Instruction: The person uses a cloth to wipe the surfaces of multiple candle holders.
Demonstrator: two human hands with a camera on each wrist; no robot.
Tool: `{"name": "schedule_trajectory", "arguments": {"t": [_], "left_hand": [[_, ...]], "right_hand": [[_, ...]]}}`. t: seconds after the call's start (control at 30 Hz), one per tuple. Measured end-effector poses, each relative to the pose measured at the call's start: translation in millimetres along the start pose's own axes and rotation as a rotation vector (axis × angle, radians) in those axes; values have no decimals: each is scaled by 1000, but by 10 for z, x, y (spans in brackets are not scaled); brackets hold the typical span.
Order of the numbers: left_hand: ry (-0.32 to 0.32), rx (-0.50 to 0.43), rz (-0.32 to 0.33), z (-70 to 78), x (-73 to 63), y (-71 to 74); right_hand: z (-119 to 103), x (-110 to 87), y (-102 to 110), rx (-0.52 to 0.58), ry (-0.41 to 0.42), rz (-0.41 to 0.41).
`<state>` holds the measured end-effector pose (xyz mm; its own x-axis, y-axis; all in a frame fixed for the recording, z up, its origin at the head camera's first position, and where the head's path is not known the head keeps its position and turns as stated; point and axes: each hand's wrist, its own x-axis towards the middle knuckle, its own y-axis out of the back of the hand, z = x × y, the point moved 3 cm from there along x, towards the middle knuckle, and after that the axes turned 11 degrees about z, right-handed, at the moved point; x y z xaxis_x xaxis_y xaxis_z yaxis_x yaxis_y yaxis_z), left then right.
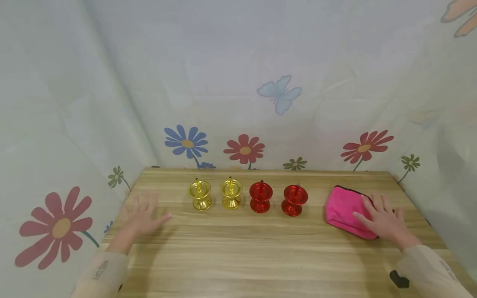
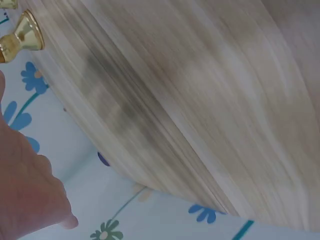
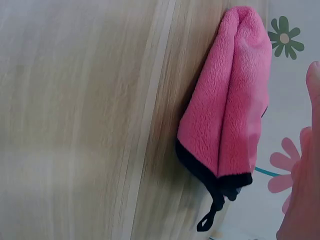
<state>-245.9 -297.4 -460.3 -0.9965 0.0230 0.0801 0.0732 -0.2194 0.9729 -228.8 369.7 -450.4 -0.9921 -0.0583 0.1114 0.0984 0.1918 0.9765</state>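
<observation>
Two gold candle holders (image 1: 201,203) (image 1: 231,201), each a shallow dish on a flared foot with a short post in the middle, stand in a row on the wooden table. Right of them are two matching red candle holders (image 1: 260,205) (image 1: 292,207). My left hand (image 1: 143,217), fingers spread, is over the table's left side, holding nothing. A folded pink towel (image 1: 344,209) with black edging lies at the right; its hanging loop (image 3: 206,221) shows in the right wrist view. My right hand (image 1: 385,219) is spread above the towel's right part, apart from it in the wrist view.
The wooden tabletop (image 1: 238,256) ends at the back against a white curtain (image 1: 223,62) printed with flowers and butterflies, which also closes off both sides. A small black piece (image 1: 399,279) lies near the right forearm.
</observation>
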Motion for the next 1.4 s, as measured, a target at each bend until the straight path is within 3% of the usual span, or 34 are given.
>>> {"name": "schedule_trajectory", "arguments": {"t": [0.3, 0.43, 0.6, 0.73, 0.93, 1.4], "left_hand": [[-32, -60, 34, 275, 134, -166], [-52, -77, 88, 396, 192, -239], [-98, -78, 186, 681, 231, -246], [-155, -119, 277, 974, 213, -201], [-225, -156, 351, 1318, 155, -192], [-319, -163, 387, 1845, 44, -259]], "right_hand": [[-118, 97, -36, 25, 58, 115], [-178, 162, -59, 20, 102, 137], [-233, 201, -130, -1, 131, 108], [-271, 203, -204, 13, 142, 73], [-299, 208, -291, 23, 142, 45], [-253, 227, -388, 33, 127, 67]]}}
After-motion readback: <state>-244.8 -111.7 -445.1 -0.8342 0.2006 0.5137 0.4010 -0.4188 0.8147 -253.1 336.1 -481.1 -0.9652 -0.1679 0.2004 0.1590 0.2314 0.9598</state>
